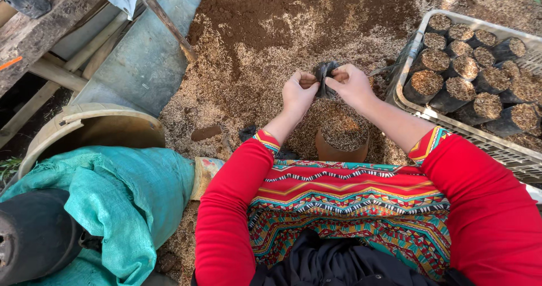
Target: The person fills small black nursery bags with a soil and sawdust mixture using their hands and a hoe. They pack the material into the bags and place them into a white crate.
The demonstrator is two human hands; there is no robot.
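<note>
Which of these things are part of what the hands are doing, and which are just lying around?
In use: left hand, right hand, empty black bag, brown pot of husk mix, crate of filled bags.
Lying about: teal sack, tan tub, wooden planks.

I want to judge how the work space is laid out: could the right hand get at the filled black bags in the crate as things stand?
Probably yes. The crate sits just beside the right hand, its filled black bags open-topped with nothing over them. But that hand, with the left hand, is pinching an empty black bag.
</note>
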